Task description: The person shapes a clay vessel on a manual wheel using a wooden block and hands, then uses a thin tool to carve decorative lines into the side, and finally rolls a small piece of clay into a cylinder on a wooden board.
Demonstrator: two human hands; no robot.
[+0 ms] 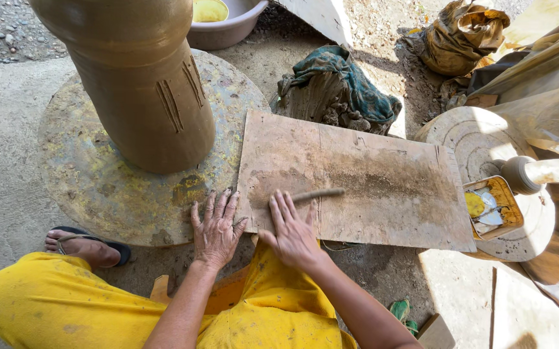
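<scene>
A flat wooden board (pixel 383 187) lies on the ground in front of me, dusted with clay. A thin roll of brown clay (pixel 318 194) lies on it. My right hand (pixel 292 229) presses flat on the near end of that roll, fingers spread. My left hand (pixel 216 226) rests palm down with fingers apart, on the board's left edge and the rim of the round turntable (pixel 92 187). A tall brown clay pot (pixel 140 84) with scored grooves stands on that turntable.
A lump of clay under a teal cloth (pixel 337 87) sits behind the board. A round wooden disc (pixel 486 139) at right carries a small tin (pixel 493 207) and a clay knob. A basin (pixel 228 22) stands at the back. Plastic-wrapped bundles (pixel 464 35) lie far right.
</scene>
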